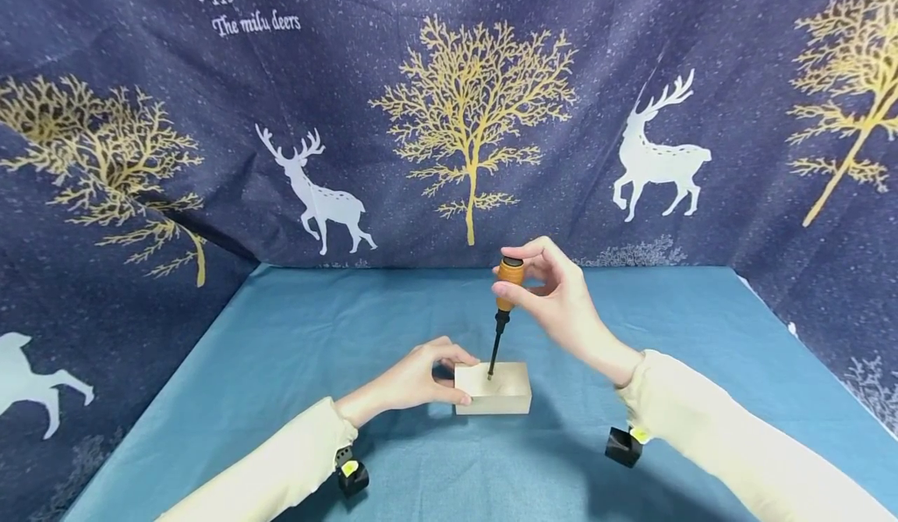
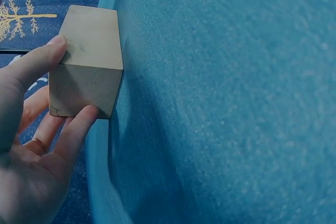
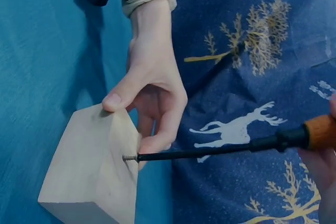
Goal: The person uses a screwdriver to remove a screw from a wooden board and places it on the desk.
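A pale wooden block (image 1: 500, 404) lies on the blue cloth, its long side facing me. My left hand (image 1: 410, 375) grips the block's left end, thumb on the near side and fingers at the far side. Above it, my right hand (image 1: 567, 304) holds a screwdriver (image 1: 510, 274) by its orange handle, between thumb and fingers. The black shaft slants slightly, tip down on the block's top face. In the right wrist view a small screw (image 3: 129, 158) stands between the tip and the wood, partly exposed. Only the right fingertips show at that view's edge.
A blue cloth (image 1: 316, 327) covers the table. Behind it hangs a dark blue backdrop (image 1: 421, 218) printed with deer and golden trees. Black wrist cameras (image 1: 623, 446) hang beneath both cream sleeves (image 1: 701, 421).
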### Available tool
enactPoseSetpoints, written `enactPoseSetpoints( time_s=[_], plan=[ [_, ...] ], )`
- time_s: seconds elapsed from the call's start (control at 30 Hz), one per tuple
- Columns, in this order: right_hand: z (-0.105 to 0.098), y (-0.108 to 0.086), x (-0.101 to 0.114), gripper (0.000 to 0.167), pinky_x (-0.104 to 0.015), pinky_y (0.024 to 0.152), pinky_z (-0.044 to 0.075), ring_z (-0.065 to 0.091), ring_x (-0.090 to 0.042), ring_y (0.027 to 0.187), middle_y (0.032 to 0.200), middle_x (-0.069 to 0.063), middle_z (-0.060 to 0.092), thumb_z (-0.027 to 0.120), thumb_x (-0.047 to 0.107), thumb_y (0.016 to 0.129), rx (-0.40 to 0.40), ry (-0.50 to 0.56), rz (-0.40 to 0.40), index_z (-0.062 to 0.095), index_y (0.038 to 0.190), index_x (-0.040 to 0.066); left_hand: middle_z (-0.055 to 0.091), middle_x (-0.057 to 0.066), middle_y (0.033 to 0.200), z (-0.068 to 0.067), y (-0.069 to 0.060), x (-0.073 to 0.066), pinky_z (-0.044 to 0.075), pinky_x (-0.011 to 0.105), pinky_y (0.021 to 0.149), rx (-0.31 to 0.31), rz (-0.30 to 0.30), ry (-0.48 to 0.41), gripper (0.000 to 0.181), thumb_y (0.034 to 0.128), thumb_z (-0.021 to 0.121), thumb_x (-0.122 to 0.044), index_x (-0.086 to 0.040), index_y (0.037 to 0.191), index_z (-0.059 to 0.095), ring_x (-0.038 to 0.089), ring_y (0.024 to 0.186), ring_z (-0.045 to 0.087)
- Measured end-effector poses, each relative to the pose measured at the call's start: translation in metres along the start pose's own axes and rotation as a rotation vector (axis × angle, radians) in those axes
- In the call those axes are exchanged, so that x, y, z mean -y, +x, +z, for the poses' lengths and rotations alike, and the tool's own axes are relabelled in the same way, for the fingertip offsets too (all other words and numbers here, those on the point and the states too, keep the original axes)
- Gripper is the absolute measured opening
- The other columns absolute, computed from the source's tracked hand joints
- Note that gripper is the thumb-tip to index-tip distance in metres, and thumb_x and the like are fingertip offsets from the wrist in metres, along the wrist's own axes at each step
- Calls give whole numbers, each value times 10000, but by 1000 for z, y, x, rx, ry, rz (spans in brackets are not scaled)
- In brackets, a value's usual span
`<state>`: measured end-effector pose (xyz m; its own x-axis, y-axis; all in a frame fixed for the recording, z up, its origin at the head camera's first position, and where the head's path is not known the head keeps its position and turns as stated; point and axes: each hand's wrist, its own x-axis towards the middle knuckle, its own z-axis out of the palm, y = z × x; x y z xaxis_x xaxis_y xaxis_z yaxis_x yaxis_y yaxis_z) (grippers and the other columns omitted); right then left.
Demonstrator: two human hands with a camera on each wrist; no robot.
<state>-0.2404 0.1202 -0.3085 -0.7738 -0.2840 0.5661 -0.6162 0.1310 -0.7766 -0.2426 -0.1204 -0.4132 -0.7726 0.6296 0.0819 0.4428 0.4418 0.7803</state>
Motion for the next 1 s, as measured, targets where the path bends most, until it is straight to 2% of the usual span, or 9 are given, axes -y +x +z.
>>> enactPoseSetpoints(
  time_s=[0.1,0.17,0.23,0.3,0.4,0.57,0.63,0.9,1.0],
  plan=[
    [-5,1,-4,376,-316,844,595,716,-167,1015,1184,-90,692,618,23,954,121,76,-57,495,1310,35,595,62,1073,-1,0,0,563,233,823,1,8,7,455,809,830,-266,-178,1233,689,134,982,561],
    [-8,2,-6,381,-340,891,582,707,-221,1049,1269,-141,646,539,8,993,192,127,-94,425,1356,31,605,54,1082,-1,0,-1,558,259,845,-2,16,22,455,808,830,-275,-185,1231,690,133,982,564],
    [-9,3,-8,367,-356,927,568,698,-254,1067,1343,-193,594,486,0,1013,235,169,-115,365,1358,28,615,41,1092,-1,0,0,547,288,869,-8,21,40,452,806,830,-289,-197,1227,692,131,982,568],
    [-8,3,-10,345,-372,958,556,689,-265,1089,1387,-232,554,458,4,1025,245,197,-119,328,1344,18,624,32,1099,-1,0,0,537,313,887,-12,26,53,451,805,830,-302,-204,1224,693,131,983,576],
    [-4,2,-10,338,-369,941,568,674,-230,1119,1368,-227,559,505,27,1013,202,148,-97,328,1301,6,622,42,1094,0,0,1,549,316,881,-13,38,49,445,805,830,-300,-192,1215,694,132,985,589],
    [3,2,-5,473,-254,800,546,598,-85,996,1207,-99,550,713,106,909,7,-104,3,392,1251,45,608,56,1072,0,-1,1,570,301,855,-15,44,33,452,803,833,-282,-183,1220,690,139,978,596],
    [4,3,-3,476,-234,778,527,563,-79,948,1177,-83,536,755,119,876,-43,-163,42,420,1209,55,604,57,1071,0,-1,-1,571,287,850,-14,37,29,455,804,832,-279,-184,1225,688,141,979,595],
    [1,3,8,377,-245,688,570,616,-51,809,1162,-112,589,782,79,841,-29,-167,54,511,1103,60,582,80,1090,0,0,-1,576,241,832,11,11,-15,453,820,820,-256,-174,1242,678,158,1001,586],
    [-1,1,10,342,-259,700,595,658,-11,841,1187,-99,639,769,76,851,-12,-153,30,540,1104,76,579,80,1087,-1,0,0,582,260,837,15,4,-22,453,822,818,-253,-176,1246,676,153,997,581]
  ],
)
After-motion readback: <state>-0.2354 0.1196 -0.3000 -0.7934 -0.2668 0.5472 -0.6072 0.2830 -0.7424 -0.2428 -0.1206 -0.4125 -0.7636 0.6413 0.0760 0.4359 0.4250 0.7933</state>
